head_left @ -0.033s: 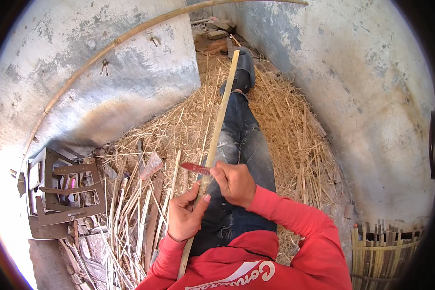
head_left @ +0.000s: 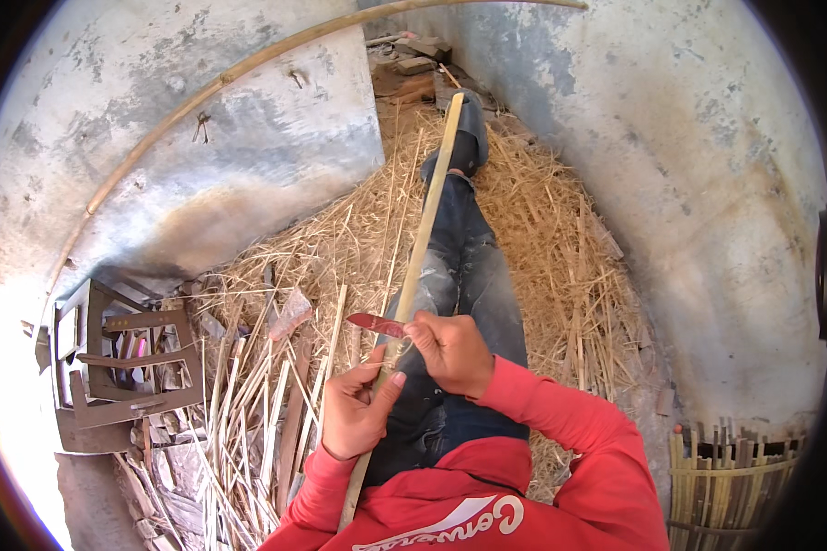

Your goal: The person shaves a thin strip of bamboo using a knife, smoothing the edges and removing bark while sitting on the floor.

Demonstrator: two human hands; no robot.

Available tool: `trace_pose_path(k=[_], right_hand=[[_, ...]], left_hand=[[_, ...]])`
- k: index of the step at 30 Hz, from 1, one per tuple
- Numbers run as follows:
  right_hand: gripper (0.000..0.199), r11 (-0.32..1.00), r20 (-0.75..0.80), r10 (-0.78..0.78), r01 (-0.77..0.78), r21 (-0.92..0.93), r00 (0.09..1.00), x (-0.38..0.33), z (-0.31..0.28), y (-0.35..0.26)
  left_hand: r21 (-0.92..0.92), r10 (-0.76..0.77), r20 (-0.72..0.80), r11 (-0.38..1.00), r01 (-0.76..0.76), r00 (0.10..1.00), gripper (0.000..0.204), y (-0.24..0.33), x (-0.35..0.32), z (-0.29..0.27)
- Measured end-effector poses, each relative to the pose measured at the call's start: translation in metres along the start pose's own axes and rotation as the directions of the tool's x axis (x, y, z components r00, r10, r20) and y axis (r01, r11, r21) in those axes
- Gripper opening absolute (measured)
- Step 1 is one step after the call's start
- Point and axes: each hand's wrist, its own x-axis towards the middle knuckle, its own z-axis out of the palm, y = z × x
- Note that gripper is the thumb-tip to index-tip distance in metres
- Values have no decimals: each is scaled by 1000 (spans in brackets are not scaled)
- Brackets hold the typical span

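A long pale bamboo strip (head_left: 429, 211) runs from my waist along my outstretched legs to near my shoe. My left hand (head_left: 356, 411) is closed round its lower part, thumb on top. In my right hand (head_left: 454, 353) is a knife, its handle hidden by my fingers. The knife's blade (head_left: 375, 323) looks reddish, points left and lies across the strip just above my left hand. Small pale shavings (head_left: 397, 351) show on the strip beside the blade.
Straw-like shavings (head_left: 542, 239) cover the floor around my legs (head_left: 469, 275). Loose strips (head_left: 266, 413) lie to the left, near a brown metal frame (head_left: 142, 367). A curved pole (head_left: 220, 83) leans across the wall (head_left: 285, 138). A slatted basket (head_left: 730, 477) stands at lower right.
The knife and my right hand have shifted very slightly down and right along the strip. My left hand keeps its hold.
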Motion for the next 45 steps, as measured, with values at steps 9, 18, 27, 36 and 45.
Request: trace_pose_path(k=[9,18,27,36,45], right_hand=[[32,1000,-250,7,-14,-28,968,35,-29,-1],[34,978,49,59,-68,199,997,-3,3,-6],[30,913,137,174,-212,348,975,10,-24,-9],[17,942,333,148,-236,239,931,-4,-28,-15],[15,983,-386,91,-145,-114,918,10,-67,20]], left_hand=[[27,58,21,998,-58,998,49,10,-4,5],[36,51,7,998,-52,999,53,-4,2,-1],[78,332,38,939,-334,943,58,-16,14,4],[94,164,-61,983,-158,985,57,-10,22,-12],[1,81,-64,997,-81,995,59,-2,18,-14]])
